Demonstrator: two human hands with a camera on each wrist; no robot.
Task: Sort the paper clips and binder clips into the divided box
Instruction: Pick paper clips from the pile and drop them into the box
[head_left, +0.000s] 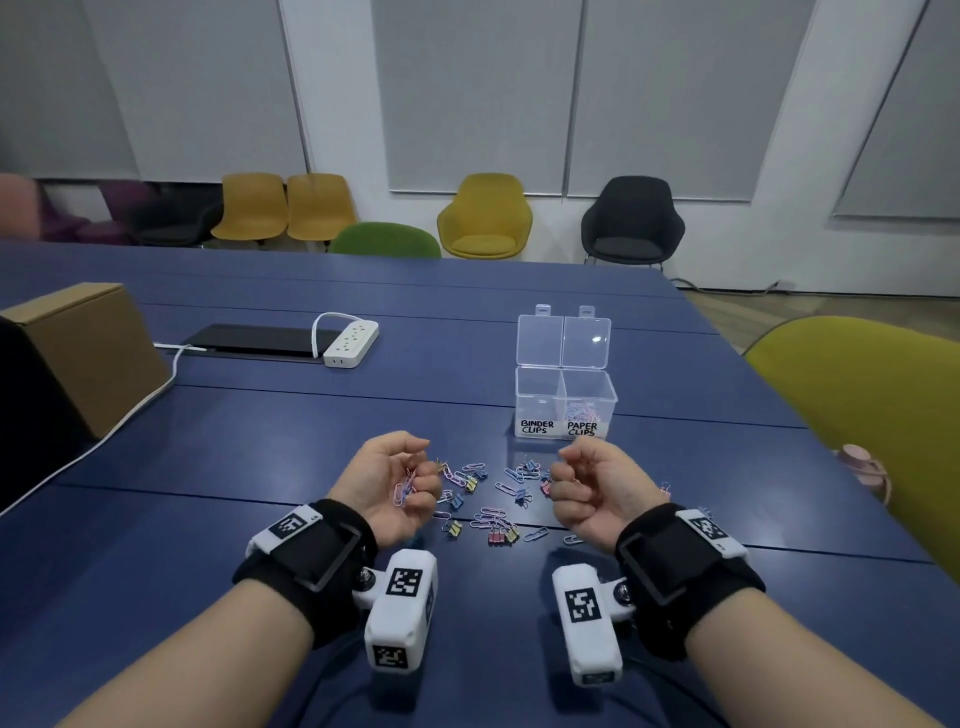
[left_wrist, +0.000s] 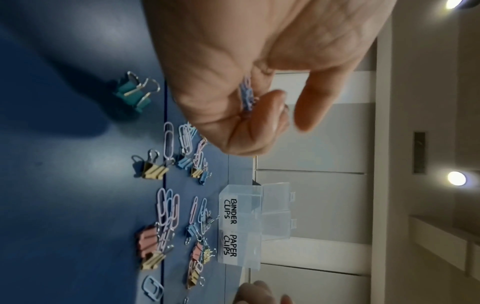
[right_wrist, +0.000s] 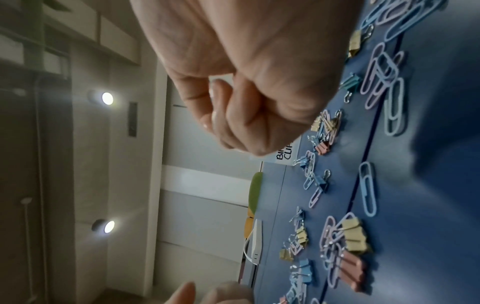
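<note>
Paper clips and binder clips in pastel pink, blue, lilac and yellow lie scattered together (head_left: 488, 499) on the dark blue worktop (head_left: 260, 467), in a loose patch between the person's two raised hands and just in front of the box. The clear plastic divided box (head_left: 565, 402) stands beyond them with its two hinged lids thrown back; handwritten white labels on its front read "BINDER CLIPS" on the left compartment and "PAPER CLIPS" on the right. A small heap of pastel paper clips (head_left: 582, 411) already sits in the right compartment, while nothing can be made out in the left one.

The left hand (head_left: 392, 483) is held palm up above the worktop, fingers curled around a little bundle of pink and blue paper clips (head_left: 405, 486); the left wrist view shows the same bundle (left_wrist: 246, 96) pinched against the fingers. The right hand (head_left: 592, 486) is also lifted clear of the worktop, fingers curled tight into the palm; whether it holds anything cannot be told from any view. A pair of teal binder clips (left_wrist: 136, 92) lies just beside the left hand, apart from the main patch.

Further out on the worktop sit a white power strip (head_left: 350, 343) with its cable, a flat black device (head_left: 254, 340) next to it, and a brown cardboard box (head_left: 88, 353) at the left edge.
</note>
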